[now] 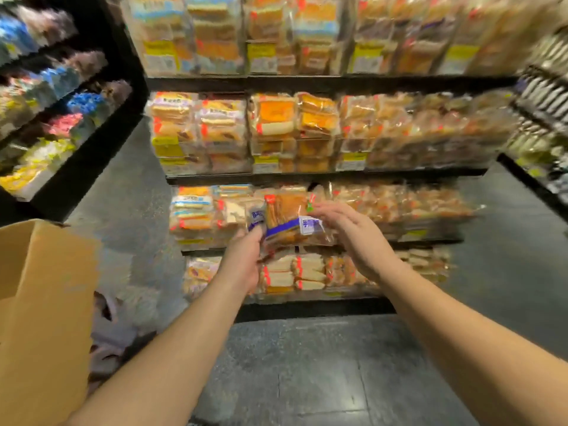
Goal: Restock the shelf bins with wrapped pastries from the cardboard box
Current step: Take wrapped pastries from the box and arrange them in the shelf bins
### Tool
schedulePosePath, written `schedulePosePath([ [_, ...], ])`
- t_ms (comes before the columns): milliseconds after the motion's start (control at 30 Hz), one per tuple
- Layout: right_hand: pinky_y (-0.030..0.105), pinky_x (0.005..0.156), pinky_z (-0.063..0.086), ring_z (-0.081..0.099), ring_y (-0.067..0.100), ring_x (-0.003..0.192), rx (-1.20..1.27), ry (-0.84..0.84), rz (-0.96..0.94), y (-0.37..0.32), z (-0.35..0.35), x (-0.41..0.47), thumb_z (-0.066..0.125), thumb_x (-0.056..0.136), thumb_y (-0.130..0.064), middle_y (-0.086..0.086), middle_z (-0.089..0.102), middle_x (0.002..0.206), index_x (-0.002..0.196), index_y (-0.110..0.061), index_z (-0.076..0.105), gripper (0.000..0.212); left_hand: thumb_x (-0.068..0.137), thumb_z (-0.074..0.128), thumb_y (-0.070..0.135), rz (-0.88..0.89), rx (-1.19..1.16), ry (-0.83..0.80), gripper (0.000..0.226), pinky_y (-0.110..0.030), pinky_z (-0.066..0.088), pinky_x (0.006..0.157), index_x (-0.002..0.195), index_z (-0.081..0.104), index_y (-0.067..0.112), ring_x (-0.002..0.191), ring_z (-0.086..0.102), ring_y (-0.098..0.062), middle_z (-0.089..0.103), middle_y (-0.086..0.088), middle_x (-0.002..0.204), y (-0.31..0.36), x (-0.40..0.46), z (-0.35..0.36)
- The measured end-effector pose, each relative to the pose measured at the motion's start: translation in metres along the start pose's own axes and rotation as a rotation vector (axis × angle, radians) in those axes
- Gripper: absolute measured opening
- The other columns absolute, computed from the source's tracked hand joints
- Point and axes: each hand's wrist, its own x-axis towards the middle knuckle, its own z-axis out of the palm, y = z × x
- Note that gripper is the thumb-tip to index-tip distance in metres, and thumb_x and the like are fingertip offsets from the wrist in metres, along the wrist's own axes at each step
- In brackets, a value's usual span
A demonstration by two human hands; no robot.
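Observation:
My left hand [246, 256] grips the lower left corner of a wrapped pastry [287, 221], a clear pack with a brown cake and a blue-and-white label. My right hand [353, 238] pinches the pack's right edge with its fingertips. The pack hangs in front of the third shelf's bins [399, 207], which hold several similar wrapped pastries. The cardboard box [43, 302] stands at the lower left, its flap up; its inside is hidden from here.
The black shelf unit [307, 83] fills the view ahead with rows of wrapped bread and cakes on several levels. Another rack [61, 118] of coloured packs stands at left, and a rack [544, 96] at right. Grey tiled floor [307, 364] lies below my arms.

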Motion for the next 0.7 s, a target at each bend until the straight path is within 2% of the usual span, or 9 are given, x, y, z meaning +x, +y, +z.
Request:
schedulePosePath([
  [67, 0.008, 0.072, 0.045, 0.061, -0.005, 0.092, -0.042, 0.170, 0.020, 0.015, -0.036, -0.021, 0.063, 0.096, -0.032, -0.010, 0.065, 0.109, 0.096, -0.028, 0.068, 0.007, 0.099, 0.055, 0.027, 0.012, 0.062, -0.042, 0.029, -0.036, 0.057, 0.074, 0.126, 0.059, 0.020, 0.084, 0.074, -0.015, 0.077, -0.002, 0.093, -0.017, -0.007, 0.049],
  [100, 0.010, 0.071, 0.046, 0.062, -0.001, 0.091, -0.050, 0.238, 0.042, 0.020, -0.052, -0.030, 0.069, 0.092, -0.035, -0.009, 0.065, 0.106, 0.095, -0.028, 0.064, 0.009, 0.099, 0.055, 0.027, 0.021, 0.096, -0.057, 0.025, -0.038, 0.056, 0.078, 0.123, 0.060, 0.022, 0.089, 0.073, -0.017, 0.077, -0.002, 0.096, -0.024, -0.011, 0.073],
  [267, 0.033, 0.090, 0.055, 0.064, 0.014, 0.112, 0.302, 0.409, 0.200, 0.059, -0.128, -0.056, 0.083, 0.076, -0.039, -0.005, 0.061, 0.125, 0.127, -0.033, 0.047, 0.062, 0.102, 0.050, 0.025, 0.090, 0.244, -0.131, 0.011, -0.030, 0.051, 0.069, 0.107, 0.053, 0.035, 0.093, 0.067, -0.013, 0.070, 0.003, 0.102, -0.058, -0.021, 0.174],
  [300, 0.035, 0.092, 0.055, 0.063, 0.015, 0.114, 0.338, 0.431, 0.229, 0.065, -0.141, -0.060, 0.082, 0.077, -0.039, -0.003, 0.061, 0.128, 0.132, -0.030, 0.046, 0.066, 0.101, 0.051, 0.027, 0.104, 0.271, -0.140, 0.012, -0.031, 0.052, 0.070, 0.105, 0.052, 0.038, 0.093, 0.066, -0.012, 0.069, 0.004, 0.102, -0.064, -0.019, 0.188],
  [367, 0.032, 0.087, 0.055, 0.067, 0.015, 0.109, 0.358, 0.444, 0.256, 0.077, -0.166, -0.067, 0.077, 0.084, -0.034, -0.001, 0.068, 0.122, 0.130, -0.023, 0.053, 0.053, 0.092, 0.056, 0.041, 0.131, 0.333, -0.162, 0.009, -0.038, 0.057, 0.080, 0.102, 0.055, 0.041, 0.098, 0.067, -0.014, 0.066, 0.002, 0.113, -0.077, -0.006, 0.215],
  [400, 0.030, 0.083, 0.055, 0.069, 0.014, 0.106, 0.371, 0.444, 0.259, 0.085, -0.178, -0.069, 0.075, 0.087, -0.032, -0.002, 0.070, 0.119, 0.128, -0.023, 0.057, 0.046, 0.081, 0.059, 0.054, 0.141, 0.375, -0.185, 0.031, -0.043, 0.058, 0.085, 0.109, 0.058, 0.039, 0.103, 0.066, -0.016, 0.064, 0.001, 0.122, -0.085, 0.005, 0.227],
  [467, 0.028, 0.080, 0.055, 0.070, 0.013, 0.104, 0.408, 0.432, 0.273, 0.098, -0.201, -0.070, 0.074, 0.088, -0.029, -0.003, 0.072, 0.116, 0.128, -0.026, 0.056, 0.043, 0.065, 0.056, 0.065, 0.144, 0.440, -0.221, 0.075, -0.048, 0.056, 0.090, 0.134, 0.051, 0.034, 0.110, 0.063, -0.019, 0.056, 0.001, 0.132, -0.098, 0.026, 0.250],
  [600, 0.042, 0.089, 0.056, 0.069, 0.020, 0.108, 0.396, 0.447, 0.319, 0.133, -0.244, -0.052, 0.080, 0.081, -0.033, -0.001, 0.071, 0.117, 0.134, -0.027, 0.052, 0.060, 0.071, 0.058, 0.058, 0.150, 0.499, -0.289, 0.083, -0.048, 0.052, 0.097, 0.147, 0.040, 0.027, 0.118, 0.058, -0.019, 0.046, 0.003, 0.141, -0.108, 0.050, 0.297],
  [700, 0.038, 0.083, 0.056, 0.070, 0.018, 0.104, 0.370, 0.501, 0.360, 0.160, -0.276, -0.027, 0.080, 0.081, -0.031, -0.001, 0.072, 0.115, 0.133, -0.027, 0.052, 0.059, 0.075, 0.060, 0.055, 0.131, 0.540, -0.312, 0.086, -0.051, 0.047, 0.104, 0.151, 0.034, 0.024, 0.132, 0.048, -0.022, 0.038, 0.003, 0.149, -0.113, 0.079, 0.331],
])
